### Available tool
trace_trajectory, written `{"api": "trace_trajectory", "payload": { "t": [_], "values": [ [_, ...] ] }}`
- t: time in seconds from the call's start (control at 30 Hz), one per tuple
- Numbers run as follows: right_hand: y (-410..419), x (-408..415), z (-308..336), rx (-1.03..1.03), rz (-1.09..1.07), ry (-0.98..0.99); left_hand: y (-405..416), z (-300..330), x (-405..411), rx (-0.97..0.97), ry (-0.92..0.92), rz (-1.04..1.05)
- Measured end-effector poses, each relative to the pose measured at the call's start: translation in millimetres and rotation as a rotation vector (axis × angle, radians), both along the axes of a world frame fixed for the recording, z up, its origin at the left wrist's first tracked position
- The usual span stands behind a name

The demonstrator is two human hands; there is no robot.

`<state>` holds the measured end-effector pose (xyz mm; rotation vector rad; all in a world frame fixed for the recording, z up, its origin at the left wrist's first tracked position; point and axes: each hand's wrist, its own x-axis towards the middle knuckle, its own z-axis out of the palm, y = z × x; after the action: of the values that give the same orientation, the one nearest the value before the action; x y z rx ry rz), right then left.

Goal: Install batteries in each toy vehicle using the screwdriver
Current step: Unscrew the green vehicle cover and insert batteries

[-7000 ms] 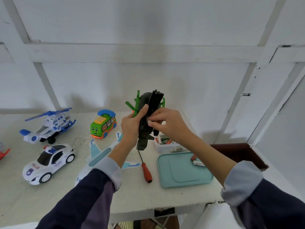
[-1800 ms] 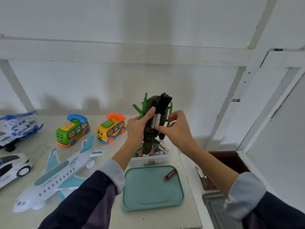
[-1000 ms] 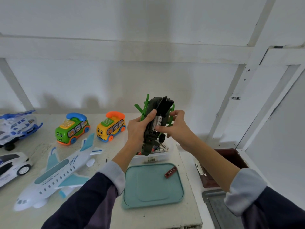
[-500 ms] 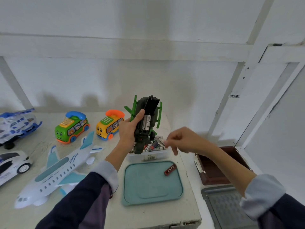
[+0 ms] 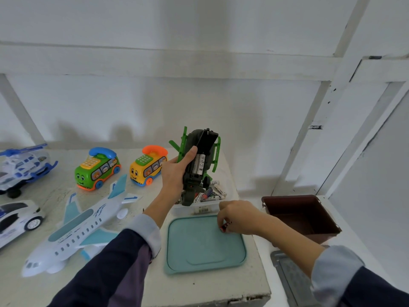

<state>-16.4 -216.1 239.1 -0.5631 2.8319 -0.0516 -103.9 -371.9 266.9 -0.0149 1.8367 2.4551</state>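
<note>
At frame centre the left hand (image 5: 174,176) grips the upended dark-green plastic toy vehicle (image 5: 197,165), battery bay exposed, while below and right the right hand (image 5: 238,217) pinches a small red battery (image 5: 224,227) off the teal plastic lid (image 5: 205,244).

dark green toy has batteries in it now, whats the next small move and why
Probably lift the small red piece off the teal lid and bring it up to the dark green toy. The left hand holds the toy upright with batteries showing in the uncovered compartment, and the right hand is pinching that piece, which looks like the cover.
</note>
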Motion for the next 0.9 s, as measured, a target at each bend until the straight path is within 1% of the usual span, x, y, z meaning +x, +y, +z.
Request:
{"api": "trace_trajectory", "payload": {
  "t": [0.1, 0.2, 0.3, 0.37, 0.47, 0.53, 0.57, 0.67, 0.7, 0.83, 0.9],
  "values": [
    [3, -1, 2, -0.06, 0.007, -0.026, -1, -1, -1, 0.003, -0.003, 0.012],
    [8, -3, 9, -0.163, -0.001, -0.115, -2, -3, -3, 0.009, -0.008, 0.009],
    [14, -4, 31, -0.315, -0.032, -0.233, -1, -2, -3, 0.014, -0.013, 0.014],
    [16, -4, 54, -0.439, -0.073, -0.242, -1, -2, -3, 0.013, -0.013, 0.016],
    [15, -7, 86, -0.704, -0.193, -0.139, -1, -1, -2, 0.009, -0.005, 0.016],
    [10, -12, 99, -0.847, -0.233, -0.062, -2, -1, -1, 0.009, -0.003, 0.016],
    [7, -15, 101, -0.862, -0.234, -0.001, -2, -1, -1, 0.01, 0.003, 0.015],
    [-6, -26, 97, -0.793, -0.237, 0.205, -3, -1, 1, 0.006, 0.02, 0.009],
    [-10, -30, 93, -0.829, -0.249, 0.243, -3, -1, 1, 0.005, 0.023, 0.012],
    [-27, -36, 85, -1.135, -0.409, 0.285, -3, 0, 3, 0.006, 0.017, 0.023],
    [-34, -37, 82, -1.209, -0.465, 0.305, -3, 0, 3, 0.009, 0.02, 0.022]
  ]
}}
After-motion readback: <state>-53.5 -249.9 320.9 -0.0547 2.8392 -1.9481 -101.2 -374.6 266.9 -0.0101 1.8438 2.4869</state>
